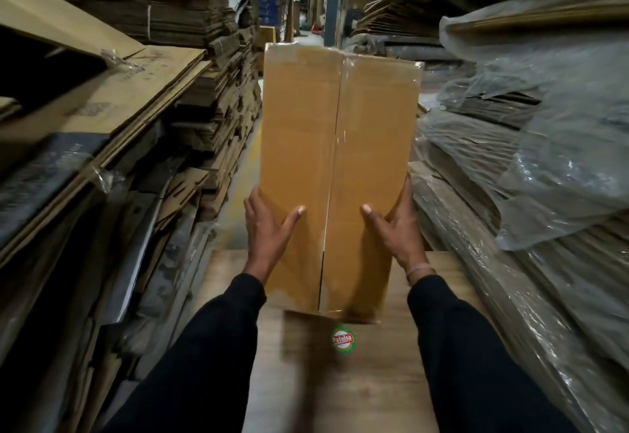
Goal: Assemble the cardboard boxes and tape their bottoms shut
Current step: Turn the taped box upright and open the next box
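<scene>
I hold taped box (335, 167) above table (340, 381): left hand (269, 228), right hand (394, 225) clasp sides, thumbs on top steadying; tape roll (343, 340) below.

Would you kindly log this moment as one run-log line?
left hand: grips box side | right hand: grips opposite side | tall brown cardboard box: taped seam facing camera | wooden table: beneath

A wood-grain table (391, 381) is lying in front of you, filling the lower middle of the frame between your sleeves. A round red-and-green sticker (343, 339) is sitting on it at lower centre. Whether the cardboard box (337, 167) is resting on the table or hovering, you cannot tell.
</scene>
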{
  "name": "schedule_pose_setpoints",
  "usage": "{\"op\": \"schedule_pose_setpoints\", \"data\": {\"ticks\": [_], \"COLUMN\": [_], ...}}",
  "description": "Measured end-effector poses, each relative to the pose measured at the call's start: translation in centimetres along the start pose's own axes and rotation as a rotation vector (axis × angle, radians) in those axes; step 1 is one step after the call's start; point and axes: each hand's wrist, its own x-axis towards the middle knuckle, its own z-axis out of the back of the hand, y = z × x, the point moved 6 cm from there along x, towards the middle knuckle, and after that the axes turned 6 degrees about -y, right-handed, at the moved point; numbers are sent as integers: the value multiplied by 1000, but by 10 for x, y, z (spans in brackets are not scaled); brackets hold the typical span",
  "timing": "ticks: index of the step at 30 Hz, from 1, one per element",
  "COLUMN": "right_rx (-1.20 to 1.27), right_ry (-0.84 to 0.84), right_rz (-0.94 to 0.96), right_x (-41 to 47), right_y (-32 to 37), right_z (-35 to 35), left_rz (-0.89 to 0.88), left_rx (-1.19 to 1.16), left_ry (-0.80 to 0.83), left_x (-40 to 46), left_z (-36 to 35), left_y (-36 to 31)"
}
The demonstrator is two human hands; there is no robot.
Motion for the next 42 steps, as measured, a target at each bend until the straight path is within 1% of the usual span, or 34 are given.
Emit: {"op": "schedule_pose_setpoints", "data": {"ticks": [6,9,11,13,16,18,21,24,27,30,33,35,37,38,39,41,42], "right_rx": [-33,-3,44,88,163,185,189,172,197,184,190,187,272,327,367,370,354], "right_ry": [42,82,88,78,17,-49,-94,-97,-101,-25,71,111,92,81,93,190,245], "right_rz": [-171,-238,-236,-178,-52,-16,-41,-90,-104,-140,-179,-174,-210,-241,-265,-306,-321], "right_x": [-45,-59,-63,-60,-47,-42,-46,-47,-42,-39,-40,-41,-37,-32,-27,-20,-19], "right_y": [-59,-78,-68,-44,-2,15,13,4,2,-4,-13,-2,17,28,39,60,65], "right_z": [-16,-23,-22,-18,-9,-6,-9,-6,1,1,4,10,20,27,33,38,38], "left_rz": [98,159,177,106,-1,-1,58,60,3,-5,33,78,194,254,299,369,357], "left_rx": [69,14,-33,-96,-190,-223,-242,-282,-432,-431,-400,-398,-399,-376,-340,-238,-190], "left_ry": [117,135,100,20,-89,-160,-198,-196,-138,-60,2,6,37,90,182,399,473], "left_x": [-38,-48,-46,-34,-10,-1,-2,-11,-2,3,-1,11,32,42,50,56,56], "left_z": [-17,-11,-1,14,31,35,29,27,28,26,23,29,46,57,69,84,85], "left_y": [42,49,41,21,-17,-33,-36,-39,-49,-52,-41,-33,-37,-45,-54,-71,-79]}}
